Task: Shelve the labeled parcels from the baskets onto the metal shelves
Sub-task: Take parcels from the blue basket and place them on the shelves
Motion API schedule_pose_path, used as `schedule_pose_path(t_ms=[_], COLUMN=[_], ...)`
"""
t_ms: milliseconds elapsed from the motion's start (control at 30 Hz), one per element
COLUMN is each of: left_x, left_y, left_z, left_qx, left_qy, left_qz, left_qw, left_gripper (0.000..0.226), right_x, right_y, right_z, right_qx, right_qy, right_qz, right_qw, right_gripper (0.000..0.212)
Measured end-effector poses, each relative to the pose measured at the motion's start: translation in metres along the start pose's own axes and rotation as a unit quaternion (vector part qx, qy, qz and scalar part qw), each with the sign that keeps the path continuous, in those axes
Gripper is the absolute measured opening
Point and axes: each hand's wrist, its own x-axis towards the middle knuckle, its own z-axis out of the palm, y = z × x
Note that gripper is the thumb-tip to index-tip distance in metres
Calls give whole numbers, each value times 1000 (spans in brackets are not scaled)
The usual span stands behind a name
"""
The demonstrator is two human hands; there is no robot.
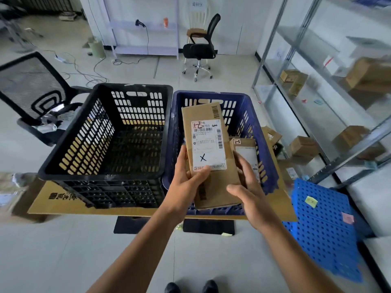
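Head cam: my left grip (pixel 186 182) & right grip (pixel 247 187) both clasp the long brown cardboard parcel (pixel 204 115), held over the blue plastic basket (pixel 201 94). Risk: only its near end's held; far end could dip, slip out.

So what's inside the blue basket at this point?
One parcel marked 2-3 shows inside the blue basket, near its right wall. The larger parcel held by the left hand and right hand covers most of the floor, so anything under it cannot be seen.
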Motion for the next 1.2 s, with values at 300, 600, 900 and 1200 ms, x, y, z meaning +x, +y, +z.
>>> schedule_pose_path(t_ms=[300,600,900,1200], left_x=[-22,-31,-48,-94], left_y=[-26,-37,-81,-93], left_z=[25,16,-10,22], left_qx=[113,173,442,509], left_qy=[-42,-38,-154,-293], left_qz=[53,35,161,150], left_qw=[991,984,869,795], left_gripper=[71,51,59,76], right_x=[-4,-49,-155,-292], right_y=[10,29,63,61], right_z=[-24,-40,-26,41], right_qx=[26,31,-32,-27], right_qy=[39,100,274,491], right_qz=[-3,10,64,100], right_qw=[999,994,959,865], right_gripper=[63,65,68,64])
